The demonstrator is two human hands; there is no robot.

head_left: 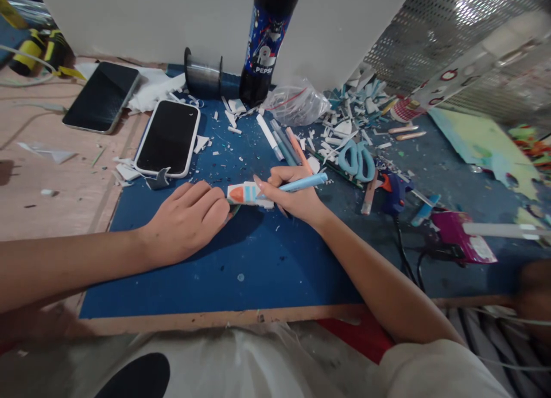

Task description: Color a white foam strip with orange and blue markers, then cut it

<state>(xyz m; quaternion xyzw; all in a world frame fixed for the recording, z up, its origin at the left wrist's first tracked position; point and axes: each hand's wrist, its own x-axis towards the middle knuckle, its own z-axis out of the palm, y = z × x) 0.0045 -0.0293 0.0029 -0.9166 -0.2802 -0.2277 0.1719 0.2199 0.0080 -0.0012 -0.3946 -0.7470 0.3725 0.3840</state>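
My right hand [293, 194] is closed round a light blue marker [305, 182], whose back end points to the right. Its tip is hidden by my fingers, close to a small white piece [253, 192] coloured with an orange patch and light blue stripes. My left hand [189, 217] is closed on the left end of that piece, knuckles up, low over the blue mat [267, 272]. Just beyond my right hand lie a white pen [270, 137], a grey-blue pen [287, 143] and an orange pen [299, 148].
Two phones [167, 137] lie at left. Behind stand a clear spool [204, 74] and a Pepsi bottle [267, 45], near a crumpled plastic bag [299, 102]. Scraps surround blue-handled scissors [357, 160]. Further right are a glue gun [395, 191] with a cord and a magenta box [462, 237].
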